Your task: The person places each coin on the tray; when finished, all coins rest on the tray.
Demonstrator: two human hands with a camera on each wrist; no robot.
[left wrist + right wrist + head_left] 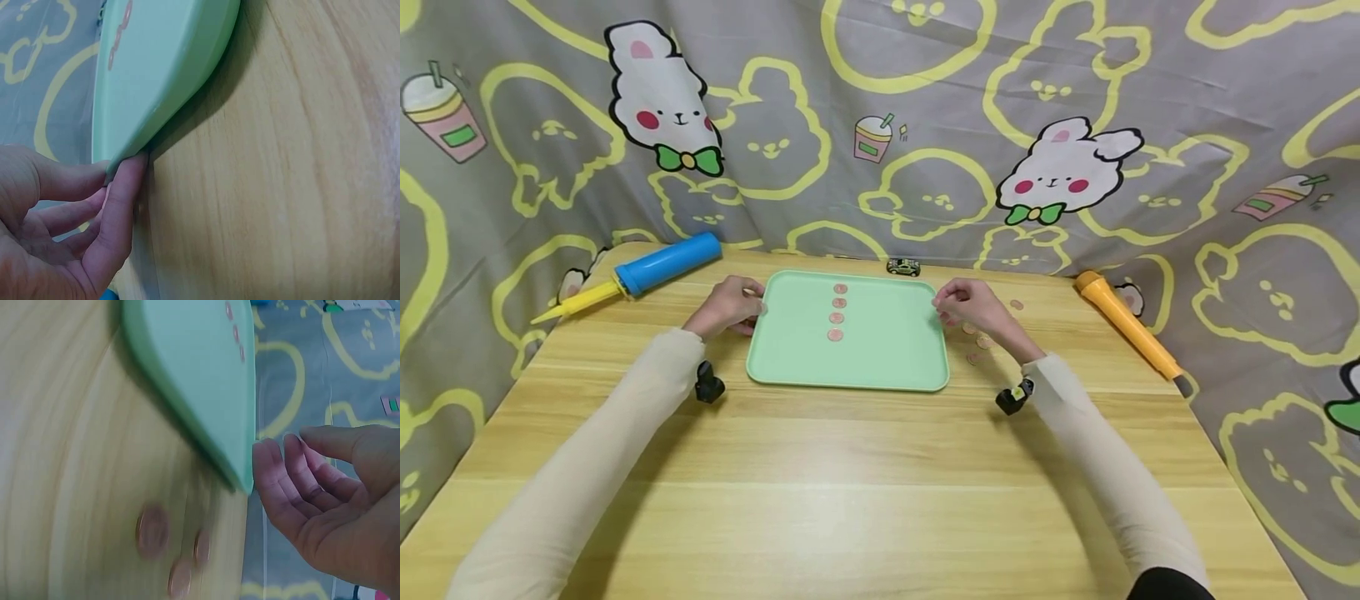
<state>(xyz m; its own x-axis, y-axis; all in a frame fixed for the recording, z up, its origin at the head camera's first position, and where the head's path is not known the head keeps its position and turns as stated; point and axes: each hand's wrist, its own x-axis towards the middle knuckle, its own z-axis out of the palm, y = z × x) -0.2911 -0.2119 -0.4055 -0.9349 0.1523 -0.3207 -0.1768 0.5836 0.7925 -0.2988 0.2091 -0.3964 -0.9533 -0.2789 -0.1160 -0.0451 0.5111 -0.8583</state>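
A pale green tray [887, 367] lies in the middle of the table, with a column of several copper-coloured coins [837, 318] on it. At the tray's left rim, my left hand [730, 304] pinches the edge; the left wrist view shows thumb [72, 181] and fingers on either side of it. My right hand [970, 304] is by the tray's upper right corner. Its fingers [300, 481] are loosely bent, thumb close to the index fingertip, and no coin shows between them. More coins [153, 531] lie on the table below that hand.
A blue and yellow hand pump [662, 265] lies at the back left. Behind the tray stands a small toy car [903, 267]. An orange microphone-shaped thing [1127, 325] lies at the right edge. A patterned cloth [940, 100] hangs behind the wooden table [850, 500].
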